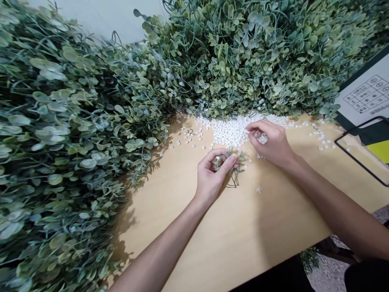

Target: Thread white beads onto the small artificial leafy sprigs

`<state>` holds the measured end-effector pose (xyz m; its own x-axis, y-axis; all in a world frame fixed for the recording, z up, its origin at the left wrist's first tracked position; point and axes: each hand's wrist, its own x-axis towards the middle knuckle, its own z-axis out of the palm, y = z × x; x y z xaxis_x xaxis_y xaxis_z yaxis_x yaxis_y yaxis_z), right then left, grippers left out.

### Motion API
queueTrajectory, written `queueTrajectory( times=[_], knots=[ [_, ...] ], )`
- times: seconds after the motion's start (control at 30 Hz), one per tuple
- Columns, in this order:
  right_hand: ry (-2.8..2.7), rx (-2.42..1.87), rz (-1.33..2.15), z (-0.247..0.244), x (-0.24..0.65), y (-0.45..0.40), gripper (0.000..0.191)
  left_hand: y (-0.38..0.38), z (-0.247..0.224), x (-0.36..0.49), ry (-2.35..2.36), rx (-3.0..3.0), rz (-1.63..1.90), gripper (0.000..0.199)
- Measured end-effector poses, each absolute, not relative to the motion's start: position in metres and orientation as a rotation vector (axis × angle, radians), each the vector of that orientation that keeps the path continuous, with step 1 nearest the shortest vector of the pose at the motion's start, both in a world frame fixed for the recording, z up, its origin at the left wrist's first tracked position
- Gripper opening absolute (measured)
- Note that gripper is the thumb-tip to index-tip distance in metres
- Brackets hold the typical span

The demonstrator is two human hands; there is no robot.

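Observation:
My left hand point(214, 170) is closed around an artificial leaf sprig point(241, 158), thumb and fingers pressing on it over the table. Thin green stems hang below the fingers, and a white piece shows near the leaves. At the edge of a heap of small white round pieces point(227, 129), my right hand point(272, 142) is curled with thumb and forefinger close together. Several white pieces point(261, 138) show inside its curled fingers. Whether the fingertips pinch one more piece I cannot tell. A small pale starfish-shaped piece point(258, 190) lies on the table between my forearms.
Thick artificial greenery point(75, 134) rises along the left and back of the wooden table point(212, 251). Loose white pieces point(325, 142) are scattered right of the heap. A printed box point(364, 93) and a black wire frame point(349, 154) stand at the right.

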<state>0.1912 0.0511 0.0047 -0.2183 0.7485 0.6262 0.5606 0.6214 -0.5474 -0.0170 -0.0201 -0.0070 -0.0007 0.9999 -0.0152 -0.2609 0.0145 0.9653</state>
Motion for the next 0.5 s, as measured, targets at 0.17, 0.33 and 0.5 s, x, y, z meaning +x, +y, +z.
queueTrajectory(
  times=[0.17, 0.33, 0.5],
  knots=[
    [-1.987, -0.998, 0.223, 0.0043, 0.1893, 0.0499, 0.020, -0.0201, -0.0061, -0.0161, 1.000, 0.953, 1.326, 0.033],
    [-1.999, -0.982, 0.204, 0.0044, 0.1882, 0.0491, 0.021, -0.0205, -0.0034, -0.0159, 0.962, 0.926, 1.297, 0.033],
    [-2.038, -1.022, 0.170, 0.0026, 0.1902, 0.0486, 0.024, -0.0202, -0.0027, -0.0169, 0.939, 0.898, 1.271, 0.029]
  ],
)
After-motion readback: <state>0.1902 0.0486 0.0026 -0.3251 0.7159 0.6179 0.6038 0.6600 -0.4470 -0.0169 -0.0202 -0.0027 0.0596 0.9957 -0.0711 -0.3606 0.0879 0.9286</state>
